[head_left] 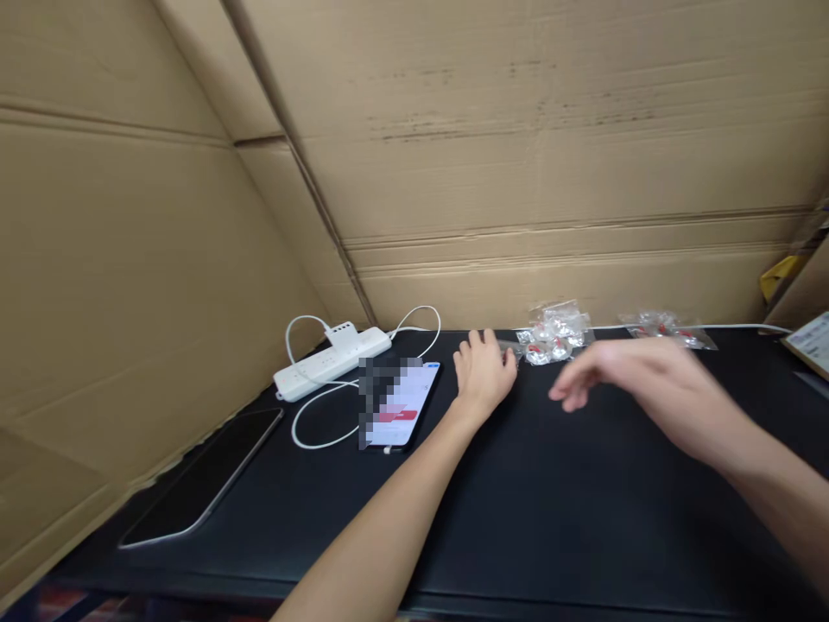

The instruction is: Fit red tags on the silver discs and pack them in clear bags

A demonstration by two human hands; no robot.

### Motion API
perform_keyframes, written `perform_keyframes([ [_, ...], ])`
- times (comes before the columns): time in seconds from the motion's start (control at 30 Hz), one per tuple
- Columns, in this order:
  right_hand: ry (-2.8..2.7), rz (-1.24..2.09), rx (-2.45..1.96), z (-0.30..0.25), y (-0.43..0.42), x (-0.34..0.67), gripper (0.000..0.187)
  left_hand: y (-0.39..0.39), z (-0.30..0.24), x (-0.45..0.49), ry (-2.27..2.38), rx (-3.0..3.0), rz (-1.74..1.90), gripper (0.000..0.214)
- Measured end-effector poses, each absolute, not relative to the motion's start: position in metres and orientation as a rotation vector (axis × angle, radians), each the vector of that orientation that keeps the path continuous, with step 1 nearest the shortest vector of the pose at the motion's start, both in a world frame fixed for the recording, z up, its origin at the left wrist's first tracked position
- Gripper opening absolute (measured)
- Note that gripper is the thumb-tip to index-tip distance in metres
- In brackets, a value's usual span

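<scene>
My left hand (483, 370) lies palm down on the black table (557, 501), fingers reaching toward a pile of small clear plastic bags with red and white parts (555, 333); its fingertips seem to touch a bag at the pile's left edge. My right hand (631, 373) hovers above the table just right of the left hand, fingers loosely curled and pointing left, holding nothing. A second small heap of the same bags (667, 328) lies farther right against the cardboard wall.
A lit phone (405, 402) on a white cable lies left of my left hand. A white power strip (332, 361) sits behind it. A dark tablet (204, 475) lies near the left table edge. Cardboard walls (518, 173) enclose the back and left.
</scene>
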State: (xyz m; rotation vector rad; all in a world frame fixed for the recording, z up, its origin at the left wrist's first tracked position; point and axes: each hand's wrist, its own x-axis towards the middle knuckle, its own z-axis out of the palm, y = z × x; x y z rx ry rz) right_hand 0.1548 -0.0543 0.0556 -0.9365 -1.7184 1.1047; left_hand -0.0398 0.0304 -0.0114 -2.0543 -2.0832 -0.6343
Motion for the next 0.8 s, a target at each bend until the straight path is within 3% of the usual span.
perform_keyframes([
  [0.13, -2.181, 0.694, -1.002, 0.015, -0.014, 0.151, 0.024, 0.035, -0.012, -0.044, -2.159, -2.044, -0.55, 0.041],
  [0.27, -2.213, 0.45, -1.037, -0.024, 0.009, 0.156, 0.02, 0.042, -0.011, -0.051, -2.254, -2.222, -0.66, 0.029],
  [0.47, -2.078, 0.46, -1.056, -0.026, 0.004, 0.162, 0.018, 0.038, -0.004, -0.046, -2.011, -2.363, -1.266, 0.015],
  [0.67, -1.806, 0.532, -1.183, -0.027, 0.007, 0.163, 0.038, 0.024, -0.006, -0.024, -1.73, -2.911, -1.693, 0.015],
  [0.8, -1.681, 0.684, -1.171, -0.028, 0.011, 0.164, 0.028, 0.024, -0.011, -0.02, -1.634, -3.078, -1.971, 0.018],
])
